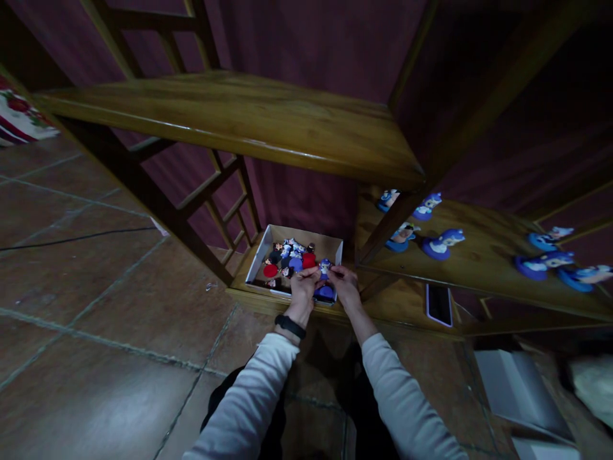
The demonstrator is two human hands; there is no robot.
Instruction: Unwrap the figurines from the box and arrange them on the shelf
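Observation:
A white cardboard box (261,250) sits on the lowest wooden shelf, holding several small red, blue and dark figurines (290,257). My left hand (304,287) and my right hand (343,285) meet at the box's near edge. Both pinch a small blue-and-white figurine (325,267) between them, above another blue piece (324,293). A black band wraps my left wrist.
A wooden shelf unit (249,121) spans the view. Several blue figurines (438,246) stand on the right-hand shelf. A phone (438,305) lies on the lower board. White boxes (517,390) sit at the right on the tiled floor (96,306), and a black cable crosses the floor at left.

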